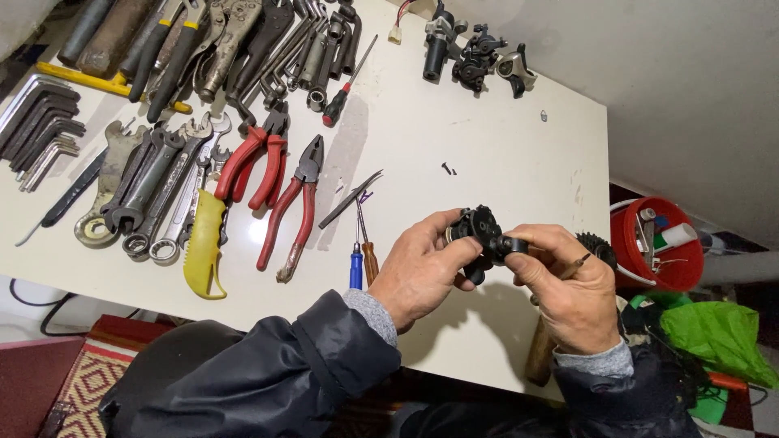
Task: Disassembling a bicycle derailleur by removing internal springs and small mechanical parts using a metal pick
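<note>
From the head view, both hands meet above the white tabletop (pixel 503 162) near its front edge. The left hand (pixel 422 272) has its grip pinched on a small black mechanical part (pixel 479 231), steadying it, while the right hand (pixel 568 288) closes its grip on the part's side knob (a thin tool tucked under its fingers). Red-handled pliers (pixel 288 211) and wrenches (pixel 154 191) lie spread within reach.

I see a white desk (pixel 503 154), red-handled steel pliers (pixel 256 162), a round red plastic bucket (pixel 657 259), and a crumpled green plastic bag (pixel 718 337).
</note>
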